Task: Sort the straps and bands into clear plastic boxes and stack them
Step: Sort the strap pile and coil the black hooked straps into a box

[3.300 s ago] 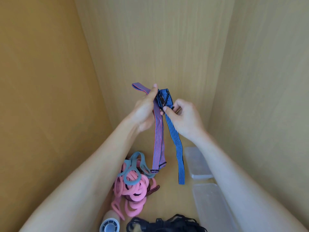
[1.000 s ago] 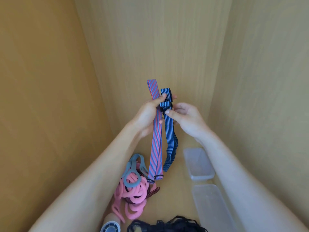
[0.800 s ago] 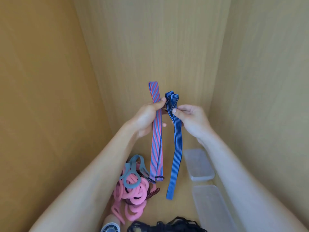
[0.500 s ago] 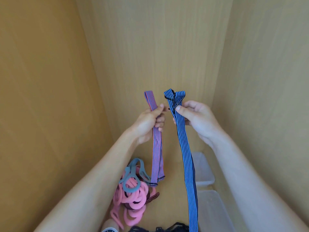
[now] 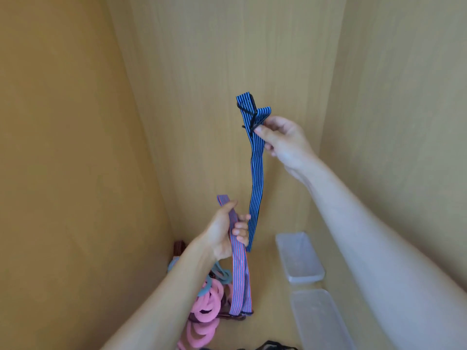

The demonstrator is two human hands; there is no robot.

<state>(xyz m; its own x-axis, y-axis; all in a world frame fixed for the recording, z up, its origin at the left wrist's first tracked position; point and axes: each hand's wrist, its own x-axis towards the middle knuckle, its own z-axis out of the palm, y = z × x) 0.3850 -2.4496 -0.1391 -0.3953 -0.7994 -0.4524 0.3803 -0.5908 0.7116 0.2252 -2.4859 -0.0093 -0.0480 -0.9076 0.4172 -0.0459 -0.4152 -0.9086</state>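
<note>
Wooden walls (image 5: pixel 227 59) are enclosing the scene on three sides, and a wooden surface (image 5: pixel 267 299) is lying at their foot. Two clear boxes are sitting on it along the right wall, one behind the other: the near box (image 5: pixel 303 322) is running out of the bottom edge, and the far box (image 5: pixel 307 277) is lying just beyond it, the two close but apart.

The right grip (image 5: pixel 283 140) is raised high and is pinching the blue strap (image 5: pixel 256 183) near its folded top between thumb and fingers. The strap is hanging straight down in the air, its lower end dangling beside the left grip's fingers.

The left grip (image 5: pixel 222 233) is sitting lower, its fingers curling round the red strap (image 5: pixel 240 281). That strap's top is sticking up above the thumb, and its doubled length is trailing down to the surface.

To the left, pink bands (image 5: pixel 204 309) are lying in a pile, with grey bands (image 5: pixel 219 272) resting on top, partly hidden by the left forearm. A dark red strap (image 5: pixel 179 248) is showing in the corner behind them. Black straps (image 5: pixel 274 346) are peeking in at the bottom edge.
</note>
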